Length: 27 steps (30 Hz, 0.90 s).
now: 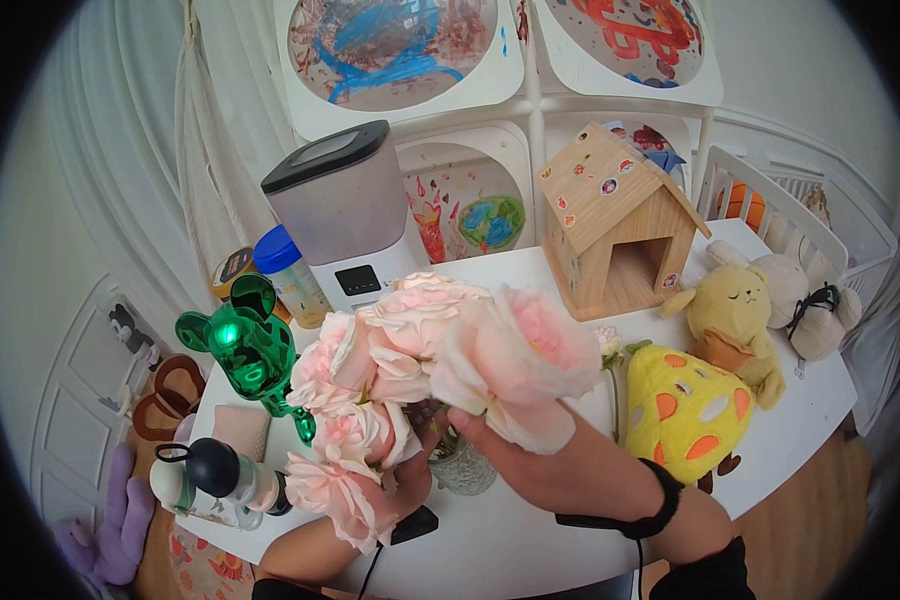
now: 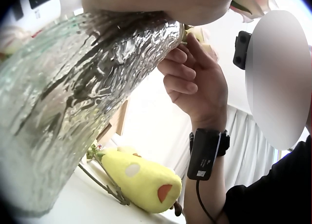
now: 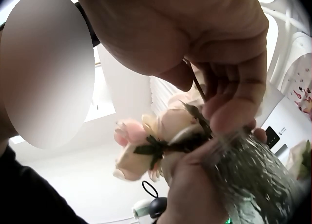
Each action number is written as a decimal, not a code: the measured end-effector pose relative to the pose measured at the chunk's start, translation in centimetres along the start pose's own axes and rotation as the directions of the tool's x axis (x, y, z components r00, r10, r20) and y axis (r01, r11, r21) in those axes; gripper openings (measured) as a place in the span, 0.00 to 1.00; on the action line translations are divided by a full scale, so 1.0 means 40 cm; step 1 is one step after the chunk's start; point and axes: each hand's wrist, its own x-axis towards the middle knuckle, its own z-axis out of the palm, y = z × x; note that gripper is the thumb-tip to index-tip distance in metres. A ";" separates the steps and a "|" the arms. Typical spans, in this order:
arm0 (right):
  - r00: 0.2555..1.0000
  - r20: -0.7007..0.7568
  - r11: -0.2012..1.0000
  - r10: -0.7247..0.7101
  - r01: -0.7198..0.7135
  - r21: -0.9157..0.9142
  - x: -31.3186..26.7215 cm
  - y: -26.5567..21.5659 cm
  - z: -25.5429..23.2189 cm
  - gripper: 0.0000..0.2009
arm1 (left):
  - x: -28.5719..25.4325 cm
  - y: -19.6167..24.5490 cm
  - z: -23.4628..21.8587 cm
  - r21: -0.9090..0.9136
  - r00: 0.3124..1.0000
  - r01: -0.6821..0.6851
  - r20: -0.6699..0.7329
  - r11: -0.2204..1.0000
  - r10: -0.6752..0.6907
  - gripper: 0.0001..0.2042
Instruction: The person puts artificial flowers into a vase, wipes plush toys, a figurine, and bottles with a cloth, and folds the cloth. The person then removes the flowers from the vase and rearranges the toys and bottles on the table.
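Note:
A ribbed glass vase (image 1: 465, 470) stands on the white table, partly hidden by the hands and flowers. My left hand (image 1: 413, 482) grips it around the rim, as the right wrist view also shows. Several pale pink roses (image 1: 365, 435) spread from its mouth toward the left. Over the rim, my right hand (image 1: 560, 480) pinches a thin rose stem (image 3: 196, 83) between thumb and fingers. A large pink rose (image 1: 515, 360) rises just above this hand in the head view. One more rose (image 1: 610, 343) on a long stem lies beside a yellow plush toy (image 1: 685, 410).
Left of the roses are a shiny green bear figure (image 1: 250, 345), a black-lidded bottle (image 1: 225, 470) and a blue-capped jar (image 1: 288, 270). Behind stand a grey-lidded dispenser (image 1: 340, 210) and a wooden house (image 1: 615, 225). Plush animals (image 1: 730, 315) sit at the right.

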 end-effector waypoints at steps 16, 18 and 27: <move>0.990 -0.139 1.000 -0.026 0.028 0.014 0.007 0.076 0.035 0.10 | 0.026 -0.078 0.035 0.900 0.129 0.409 -0.224 0.154 0.966 0.12; 0.989 -0.124 0.997 -0.076 0.076 0.000 0.005 0.094 0.022 0.10 | 0.042 -0.038 0.002 0.939 0.221 0.341 -0.044 -0.035 0.974 0.09; 0.976 -0.088 0.505 0.198 -0.179 -0.844 0.008 0.074 -0.182 0.08 | 0.042 0.059 -0.104 0.801 0.474 0.077 0.494 -0.593 0.729 0.11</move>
